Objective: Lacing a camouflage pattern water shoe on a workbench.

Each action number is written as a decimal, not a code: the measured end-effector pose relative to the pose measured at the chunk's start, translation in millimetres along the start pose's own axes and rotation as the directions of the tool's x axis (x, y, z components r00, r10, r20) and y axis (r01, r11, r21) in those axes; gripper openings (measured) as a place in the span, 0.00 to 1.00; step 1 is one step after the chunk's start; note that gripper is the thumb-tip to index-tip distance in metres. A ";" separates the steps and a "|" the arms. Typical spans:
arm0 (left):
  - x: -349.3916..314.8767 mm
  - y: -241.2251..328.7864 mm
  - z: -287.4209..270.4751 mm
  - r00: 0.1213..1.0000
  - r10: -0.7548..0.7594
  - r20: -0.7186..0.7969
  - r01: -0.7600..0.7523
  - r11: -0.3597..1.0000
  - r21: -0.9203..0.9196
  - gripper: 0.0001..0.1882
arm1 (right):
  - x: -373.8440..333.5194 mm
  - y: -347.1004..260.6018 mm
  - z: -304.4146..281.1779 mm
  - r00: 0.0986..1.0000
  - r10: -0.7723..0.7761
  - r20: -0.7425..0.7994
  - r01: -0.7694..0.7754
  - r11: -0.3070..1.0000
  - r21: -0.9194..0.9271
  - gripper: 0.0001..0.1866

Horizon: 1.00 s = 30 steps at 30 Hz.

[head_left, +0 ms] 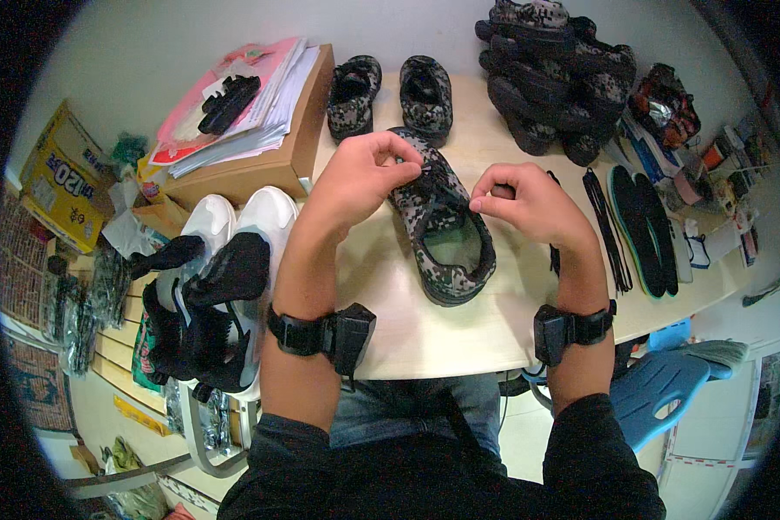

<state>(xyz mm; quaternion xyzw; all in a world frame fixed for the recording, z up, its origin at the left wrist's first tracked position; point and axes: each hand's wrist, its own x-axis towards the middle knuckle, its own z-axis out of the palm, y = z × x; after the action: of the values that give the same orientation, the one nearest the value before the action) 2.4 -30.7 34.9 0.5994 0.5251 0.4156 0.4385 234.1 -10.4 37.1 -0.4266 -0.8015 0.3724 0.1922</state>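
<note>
A camouflage sneaker (451, 243) with a dark sole rests on the table in front of me, its toe pointing away and its heel toward me. Over its laced front, my left hand (364, 178) pinches thumb and forefinger on a black shoelace (432, 178). To the right of the shoe opening, my right hand (533, 201) is closed, its thumb and forefinger together; what they hold, if anything, is too small to make out. Both wrists wear black strapped devices.
Two matching sneakers (426, 97) stand behind, beside a pile of similar shoes (563, 82). At left are a cardboard box (260, 169) under papers and white-and-black shoes (264, 212). Loose black laces (607, 225) and dark insoles (646, 230) lie right. A blue chair (672, 390) stands below the table edge.
</note>
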 end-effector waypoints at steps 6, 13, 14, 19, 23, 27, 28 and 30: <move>4.7 -10.3 1.1 0.995 0.056 -0.081 -0.052 0.998 0.043 0.04 | 1.5 6.0 2.3 0.998 -0.059 0.003 0.058 0.992 0.114 0.06; 7.9 -13.9 -1.7 0.996 0.068 -0.061 -0.063 0.994 0.086 0.04 | 2.6 11.0 1.6 0.996 -0.088 0.033 0.079 0.974 0.213 0.06; 6.8 -14.9 -0.8 0.996 0.066 -0.060 -0.061 0.995 0.085 0.04 | 1.6 10.5 0.9 0.996 -0.086 0.034 0.077 0.974 0.213 0.06; 5.3 -16.3 -3.2 0.996 0.088 0.018 -0.090 0.982 0.168 0.06 | 1.2 6.7 3.0 0.996 -0.090 0.028 0.083 0.979 0.185 0.07; -4.1 6.6 -3.2 0.990 -0.135 0.042 0.122 0.964 0.236 0.10 | 3.2 11.3 -0.5 1.000 0.009 0.005 -0.010 0.982 0.189 0.10; -9.0 5.8 -5.1 0.962 -0.166 0.215 0.146 0.984 0.103 0.13 | -0.8 7.8 -2.8 0.951 0.030 0.308 -0.111 0.963 0.247 0.12; -8.5 5.3 -4.4 0.955 -0.133 0.265 0.124 0.991 0.048 0.13 | -1.1 7.6 -2.6 0.926 -0.025 0.376 -0.101 0.945 0.312 0.11; -8.4 5.6 -3.2 0.951 -0.144 0.274 0.141 0.990 0.031 0.12 | -4.2 2.4 -2.4 0.919 -0.077 0.388 -0.083 0.922 0.378 0.10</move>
<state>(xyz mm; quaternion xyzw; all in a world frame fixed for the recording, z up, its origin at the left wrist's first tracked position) 0.0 -39.1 40.8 0.6145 0.5029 0.2926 0.5328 239.3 -12.0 36.8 -0.2975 -0.7334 0.6020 0.1064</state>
